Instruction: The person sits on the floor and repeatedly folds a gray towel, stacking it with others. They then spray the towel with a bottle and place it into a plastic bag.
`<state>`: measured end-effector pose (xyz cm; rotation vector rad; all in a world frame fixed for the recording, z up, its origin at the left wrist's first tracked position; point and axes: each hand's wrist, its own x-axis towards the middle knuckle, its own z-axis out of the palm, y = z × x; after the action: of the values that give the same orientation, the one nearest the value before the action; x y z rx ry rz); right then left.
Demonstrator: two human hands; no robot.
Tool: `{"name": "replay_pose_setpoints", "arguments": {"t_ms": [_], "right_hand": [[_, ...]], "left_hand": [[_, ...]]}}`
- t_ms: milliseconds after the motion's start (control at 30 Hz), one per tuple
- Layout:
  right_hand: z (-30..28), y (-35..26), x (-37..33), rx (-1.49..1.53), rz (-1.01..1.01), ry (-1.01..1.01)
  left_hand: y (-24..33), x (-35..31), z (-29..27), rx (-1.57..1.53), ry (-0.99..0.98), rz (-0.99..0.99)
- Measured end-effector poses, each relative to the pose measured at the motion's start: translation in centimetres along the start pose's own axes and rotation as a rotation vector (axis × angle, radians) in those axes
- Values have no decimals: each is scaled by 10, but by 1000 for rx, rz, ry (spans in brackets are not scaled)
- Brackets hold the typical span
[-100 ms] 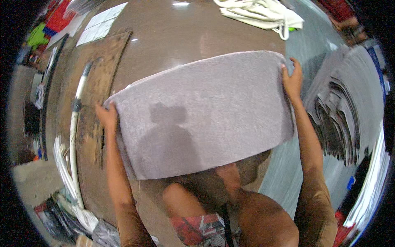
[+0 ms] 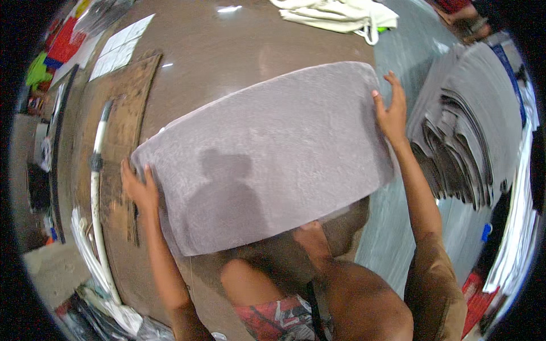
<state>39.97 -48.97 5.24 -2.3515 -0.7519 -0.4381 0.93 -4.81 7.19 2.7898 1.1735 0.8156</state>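
A grey piece of thick, felt-like cloth, roughly rectangular with rounded corners, spreads out in front of me, its far edge bowed. The shadow of my head and shoulders falls across it. At its left corner is my left hand, fingers apart, with the thumb over the edge. My right hand is at the far right corner, fingers spread and thumb tip against the cloth's edge. My bare foot shows at the near edge, its toes close to the cloth.
On the right stands a stack of grey cloth pieces on a grey-blue sheet. Cream fabric lies at the far side. To the left are a worn wooden board, a white pipe and a white tiled-looking sheet.
The whole view has turned slightly, shifting the scene leftward. My right hand's fingers have moved a little outward from the cloth's corner; the cloth stays nearly in place.
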Motion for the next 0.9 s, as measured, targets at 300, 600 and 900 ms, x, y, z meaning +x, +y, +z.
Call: {"name": "replay_pose_setpoints", "arguments": {"t_ms": [300,600,900], "right_hand": [[-25,44,-69,-250,53,-380],[-74,55,-102,-194,118,-367],[-105,77,-180,777,1043,-246]], "left_hand": [[48,-131,25,44,-327,-211],[22,-185,-31,-113,-376,-217],[-17,-308,-67,-1070,-100,-1262]]}}
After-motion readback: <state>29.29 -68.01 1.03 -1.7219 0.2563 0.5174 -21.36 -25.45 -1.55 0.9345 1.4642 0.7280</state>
